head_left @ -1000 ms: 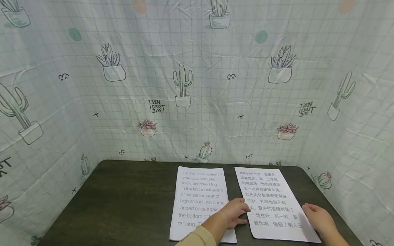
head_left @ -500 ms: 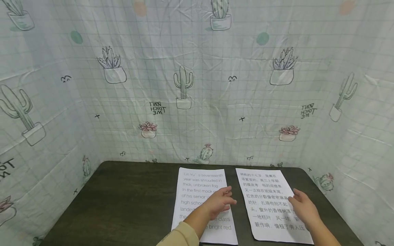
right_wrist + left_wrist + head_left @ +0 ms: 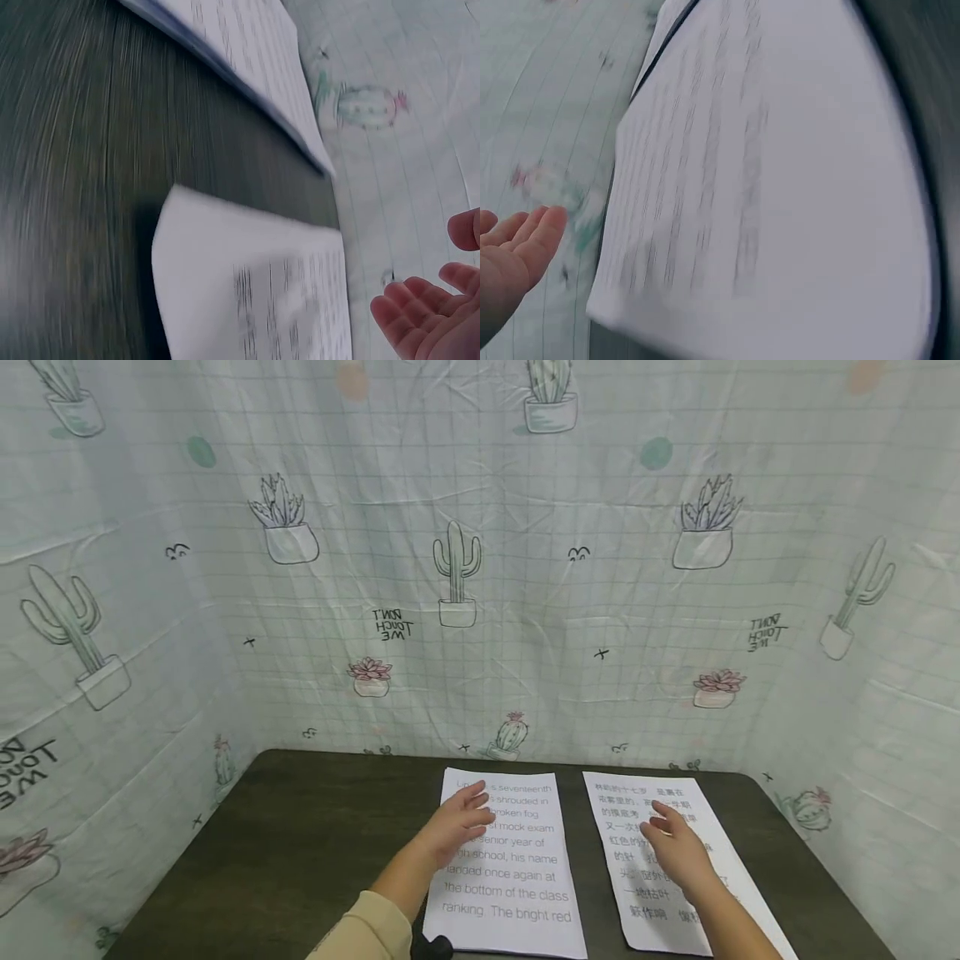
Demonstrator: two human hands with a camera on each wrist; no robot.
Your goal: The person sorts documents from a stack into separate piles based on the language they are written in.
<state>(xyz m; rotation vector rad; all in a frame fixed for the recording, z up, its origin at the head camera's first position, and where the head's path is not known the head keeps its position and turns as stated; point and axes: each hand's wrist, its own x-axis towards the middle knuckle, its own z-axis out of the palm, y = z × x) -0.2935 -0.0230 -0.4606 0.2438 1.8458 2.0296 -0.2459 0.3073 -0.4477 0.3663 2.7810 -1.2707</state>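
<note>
Two printed paper sheets lie on the dark table. The sheet with English text [image 3: 517, 893], which looks like the top of a stack, is in the middle; the sheet with Chinese text [image 3: 652, 877] is to its right. Over the left edge of the English sheet hovers my left hand [image 3: 450, 828], fingers loosely spread and holding nothing. My right hand [image 3: 678, 852] is above the Chinese sheet, also without anything in it. In the left wrist view the fingers [image 3: 536, 240] are relaxed and apart from the paper. The right wrist view shows loosely bent fingers [image 3: 420, 307].
The dark wooden table [image 3: 300, 852] stretches to the left of the sheets. A white curtain [image 3: 480, 677] with printed cacti hangs behind it and on both sides. A small black object [image 3: 431, 947] shows at the bottom edge, near the left sleeve [image 3: 367, 931].
Both hands have left the edges of the Chinese sheet and moved left and up. The left hand has passed across the English sheet; the right hand is now over the Chinese sheet.
</note>
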